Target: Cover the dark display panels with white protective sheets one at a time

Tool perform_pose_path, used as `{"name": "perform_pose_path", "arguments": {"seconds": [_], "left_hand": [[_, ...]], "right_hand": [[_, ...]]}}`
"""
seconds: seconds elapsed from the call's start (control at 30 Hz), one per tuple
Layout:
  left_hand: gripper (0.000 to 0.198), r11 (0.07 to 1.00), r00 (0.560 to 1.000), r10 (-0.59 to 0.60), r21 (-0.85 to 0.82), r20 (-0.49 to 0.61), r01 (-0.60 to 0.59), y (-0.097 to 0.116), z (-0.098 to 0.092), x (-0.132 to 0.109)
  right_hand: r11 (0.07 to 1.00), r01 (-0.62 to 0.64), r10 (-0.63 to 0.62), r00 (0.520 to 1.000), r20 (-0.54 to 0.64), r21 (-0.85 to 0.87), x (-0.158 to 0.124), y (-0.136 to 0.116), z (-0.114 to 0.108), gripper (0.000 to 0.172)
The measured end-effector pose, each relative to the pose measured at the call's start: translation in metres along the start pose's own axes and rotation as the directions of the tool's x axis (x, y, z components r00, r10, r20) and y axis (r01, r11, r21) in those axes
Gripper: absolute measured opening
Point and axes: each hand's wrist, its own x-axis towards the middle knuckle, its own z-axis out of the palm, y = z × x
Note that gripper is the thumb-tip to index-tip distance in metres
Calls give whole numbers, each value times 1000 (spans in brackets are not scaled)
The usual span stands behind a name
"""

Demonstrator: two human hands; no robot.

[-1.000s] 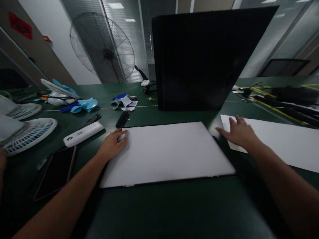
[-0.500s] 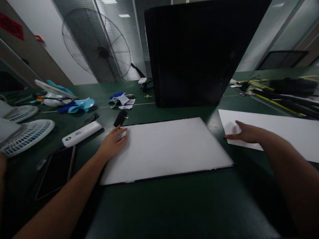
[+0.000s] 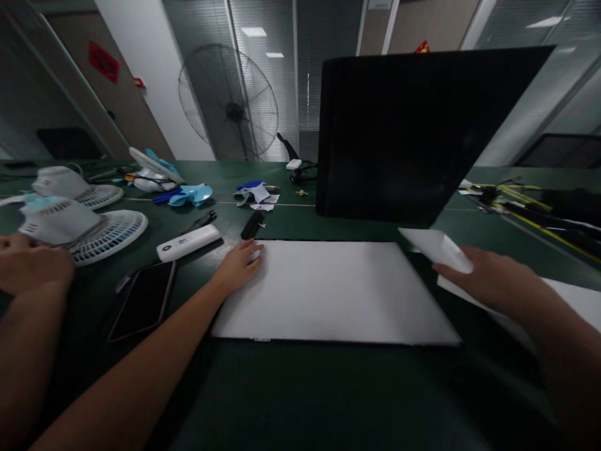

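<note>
A white rectangular panel [image 3: 333, 288] lies flat on the green table [image 3: 328, 394] in front of me. My left hand [image 3: 238, 268] rests on its far left corner, fingers lying flat on it. My right hand [image 3: 488, 279] grips the near corner of a white sheet [image 3: 434, 245] to the right of the panel and has that corner lifted and curled up off the table. A large black panel [image 3: 413, 131] stands upright just behind the white one.
Left of the panel lie a dark phone [image 3: 143, 299], a white bar-shaped device [image 3: 188, 242] and a black tool [image 3: 252, 223]. White fan grilles [image 3: 110, 233] and blue fan blades [image 3: 190, 196] sit further left. Another person's hand [image 3: 32, 268] is at the left edge. Cables [image 3: 530, 203] lie at right.
My right hand has closed on the white sheet's corner and raised it from the table. The view has swung left, bringing another person's hand into sight. My left hand stays on the panel.
</note>
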Motion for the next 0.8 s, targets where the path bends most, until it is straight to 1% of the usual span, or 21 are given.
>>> {"name": "perform_pose_path", "arguments": {"seconds": [0.03, 0.1, 0.17, 0.23, 0.3, 0.33, 0.37, 0.4, 0.43, 0.47, 0.53, 0.6, 0.63, 0.7, 0.77, 0.8], "left_hand": [[52, 1000, 1000, 1, -3, 2, -1, 1, 0, 0], [51, 1000, 1000, -2, -9, 5, 2, 1, 0, 0], [51, 1000, 1000, -12, -18, 17, 12, 2, -1, 0], [52, 999, 999, -21, -32, 32, 22, 2, -2, 0], [56, 998, 999, -27, -51, 39, 29, 3, -3, 0], [58, 998, 999, -27, -61, 42, 29, 3, -4, 0], [60, 997, 999, -25, -70, 47, 29, 3, -4, 0], [62, 997, 998, -25, -77, 53, 29, 3, -5, -1], [64, 996, 998, -25, -82, 61, 30, 4, -5, -1], [65, 996, 997, -27, -85, 68, 33, 4, -6, -1], [67, 996, 997, -30, -85, 75, 37, 5, -6, -2], [68, 996, 996, -28, -81, 82, 34, 6, -7, -3], [68, 996, 996, -29, -79, 86, 35, 7, -8, -3], [70, 996, 995, -36, -78, 91, 43, 7, -8, -3], [71, 996, 995, -45, -73, 90, 51, 7, -7, -3], [72, 997, 995, -44, -65, 91, 50, 7, -7, -3]], "right_hand": [[997, 71, -72, 997, 24, 36, -11, -20, 2, 80], [959, 232, -250, 963, 100, 162, -35, -60, 13, 88], [902, 354, -400, 902, 165, 248, -60, -97, 29, 95], [829, 468, -538, 818, 205, 307, -80, -123, 44, 100], [734, 551, -662, 712, 235, 397, -94, -138, 56, 102], [684, 570, -711, 661, 240, 456, -98, -141, 60, 103], [637, 578, -748, 623, 229, 510, -100, -141, 62, 103], [599, 586, -771, 606, 196, 545, -99, -140, 63, 101], [577, 601, -779, 609, 150, 553, -96, -137, 63, 95], [572, 628, -776, 623, 98, 528, -91, -132, 62, 88], [598, 699, -766, 642, 24, 391, -76, -121, 62, 71], [634, 740, -765, 643, 42, 226, -59, -109, 63, 64], [650, 742, -758, 648, 74, 162, -52, -105, 64, 64], [684, 725, -728, 673, 127, 77, -46, -102, 67, 70], [707, 706, -701, 696, 156, 30, -50, -106, 69, 79], [707, 707, -700, 695, 164, 21, -54, -111, 70, 83]]}}
